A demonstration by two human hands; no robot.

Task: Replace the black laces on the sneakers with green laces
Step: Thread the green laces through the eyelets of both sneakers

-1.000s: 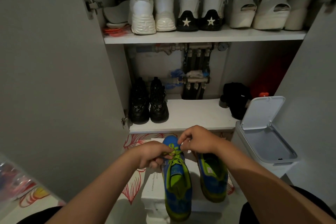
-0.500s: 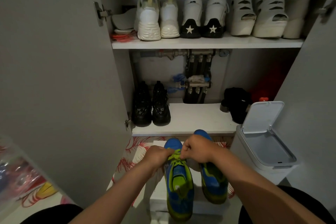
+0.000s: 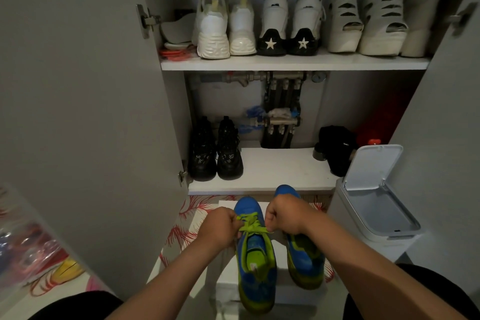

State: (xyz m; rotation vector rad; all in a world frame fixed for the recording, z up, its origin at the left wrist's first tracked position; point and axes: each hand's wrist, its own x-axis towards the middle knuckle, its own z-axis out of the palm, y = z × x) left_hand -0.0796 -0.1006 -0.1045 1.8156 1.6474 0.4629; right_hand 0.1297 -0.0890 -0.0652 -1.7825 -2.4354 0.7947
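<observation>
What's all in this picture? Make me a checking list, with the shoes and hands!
Surface: white box under both sneakers.
Job's things: laced sneaker and second sneaker, blue and green; green lace; black laces not seen.
Clutter: plastic bag at the left; bin, lid up.
Hands: left hand and right hand each pinch the green lace.
Cables: nothing seen.
Surroundings: open cupboard; white shoes above, black boots below, pipes behind.

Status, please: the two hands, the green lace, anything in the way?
Left hand and right hand each pinch green lace. Lace sits on blue sneaker, pulled sideways. Nothing blocks the hands.
</observation>
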